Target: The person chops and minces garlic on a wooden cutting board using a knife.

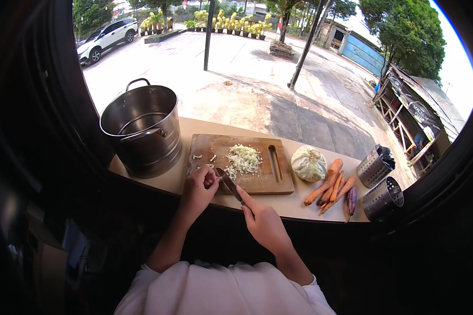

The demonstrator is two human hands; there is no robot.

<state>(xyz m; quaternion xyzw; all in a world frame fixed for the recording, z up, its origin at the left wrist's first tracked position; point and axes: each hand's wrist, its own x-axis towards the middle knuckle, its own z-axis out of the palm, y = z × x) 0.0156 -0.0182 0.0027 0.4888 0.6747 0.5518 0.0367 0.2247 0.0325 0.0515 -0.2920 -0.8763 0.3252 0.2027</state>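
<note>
My right hand (263, 218) is wrapped round the handle of a kitchen knife (230, 184), whose blade points up and left over the near edge of a wooden cutting board (210, 149). Close to the blade's tip, my left hand (201, 184) is closed, thumb and fingers pinched together. Whatever it pinches is too small to make out. A heap of finely chopped cabbage (244, 159) lies mid-board, with a few loose bits to its left. The board has a slot at its right end.
A large steel pot (155, 152) with handles stands left of the board. To the right sit a cabbage (309, 164), several carrots (328, 184) and a purple elongated vegetable (351, 202). Two perforated metal holders (372, 168) stand at the counter's right end. The counter (192, 126) borders an outdoor yard.
</note>
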